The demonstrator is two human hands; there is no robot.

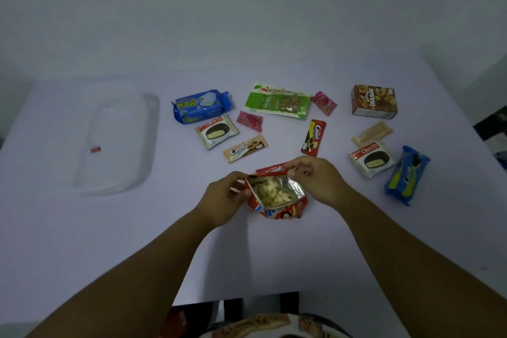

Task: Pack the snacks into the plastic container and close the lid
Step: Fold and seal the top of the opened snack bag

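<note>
I hold an opened red snack bag (pixel 277 207) above the table, its silver inside and pale snacks showing. My left hand (pixel 223 199) pinches its left rim and my right hand (pixel 315 180) pinches its far right rim. A clear plastic container (pixel 109 140) with its lid lies at the far left. Scattered beyond the bag are a blue pack (pixel 201 106), a green nut bag (pixel 279 101), two Choco Pie packs (pixel 216 132) (pixel 371 159), a brown box (pixel 374 101), a red cookie stick pack (pixel 313 138) and a blue cookie pack (pixel 407 175).
Two small pink candy packets (pixel 249 121) (pixel 323 103), a beige cookie pack (pixel 244 149) and a beige wafer pack (pixel 371 134) also lie on the white table (pixel 274 255). A dark chair edge (pixel 236 304) shows at the table's near side.
</note>
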